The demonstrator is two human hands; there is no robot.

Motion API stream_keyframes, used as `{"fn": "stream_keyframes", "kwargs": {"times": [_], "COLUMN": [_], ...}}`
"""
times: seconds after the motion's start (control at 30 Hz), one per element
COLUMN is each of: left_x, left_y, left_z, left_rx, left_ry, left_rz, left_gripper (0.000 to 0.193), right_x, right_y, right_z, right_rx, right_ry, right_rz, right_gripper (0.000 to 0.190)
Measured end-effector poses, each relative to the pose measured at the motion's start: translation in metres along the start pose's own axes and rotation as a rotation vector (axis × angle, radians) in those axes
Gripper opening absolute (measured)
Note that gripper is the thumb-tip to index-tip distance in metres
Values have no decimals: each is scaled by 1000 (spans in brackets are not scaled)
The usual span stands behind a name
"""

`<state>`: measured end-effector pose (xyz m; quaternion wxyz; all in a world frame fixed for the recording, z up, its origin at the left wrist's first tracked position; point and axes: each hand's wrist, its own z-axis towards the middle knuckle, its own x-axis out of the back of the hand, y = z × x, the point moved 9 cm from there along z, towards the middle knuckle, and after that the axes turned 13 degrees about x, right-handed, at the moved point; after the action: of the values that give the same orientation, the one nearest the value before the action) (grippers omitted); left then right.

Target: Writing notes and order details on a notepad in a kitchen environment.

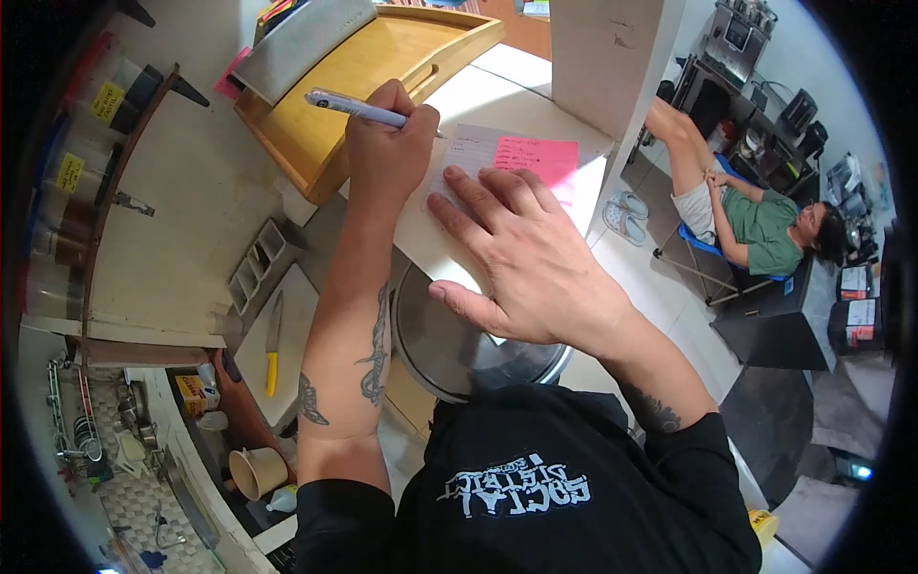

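Note:
My left hand (391,147) grips a pale ballpoint pen (358,109), its tip by the left edge of a lined paper sheet (470,154). A few handwritten lines show at the top of that sheet. On its right side lies a pink sticky note (549,159), also bearing handwriting. My right hand (520,251) rests palm down with fingers spread, covering the lower part of both papers. Beneath them is a white counter top (423,233). A round dark lid with a metal rim (430,337) sits below the counter's near edge, partly hidden by my right hand.
A wooden tray (337,68) stands beyond my left hand. At left, a yellow-handled knife (272,351) lies on a white cutting board (251,366) beside a grey divided holder (262,265). A person (760,222) sits in a folding chair at right, past a wall pillar (602,64).

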<state>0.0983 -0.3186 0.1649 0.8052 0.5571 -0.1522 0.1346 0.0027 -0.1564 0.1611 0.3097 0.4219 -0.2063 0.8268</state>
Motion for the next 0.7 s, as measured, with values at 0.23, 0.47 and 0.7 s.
{"fn": "stream_keyframes", "kwargs": {"times": [0.23, 0.47, 0.7], "left_x": [-9, -10, -3], "left_y": [11, 8, 0], "left_z": [-3, -7, -4], "left_rx": [51, 158, -22], "left_ry": [-38, -144, -100], "left_rz": [-175, -63, -49], "left_gripper": [41, 37, 26], "right_x": [-1, -2, -2], "right_y": [1, 2, 0], "right_z": [-1, -2, 1], "right_rx": [-15, -13, -18], "right_ry": [-16, -10, -37], "right_rz": [6, 13, 12], "right_gripper": [70, 71, 69]}}
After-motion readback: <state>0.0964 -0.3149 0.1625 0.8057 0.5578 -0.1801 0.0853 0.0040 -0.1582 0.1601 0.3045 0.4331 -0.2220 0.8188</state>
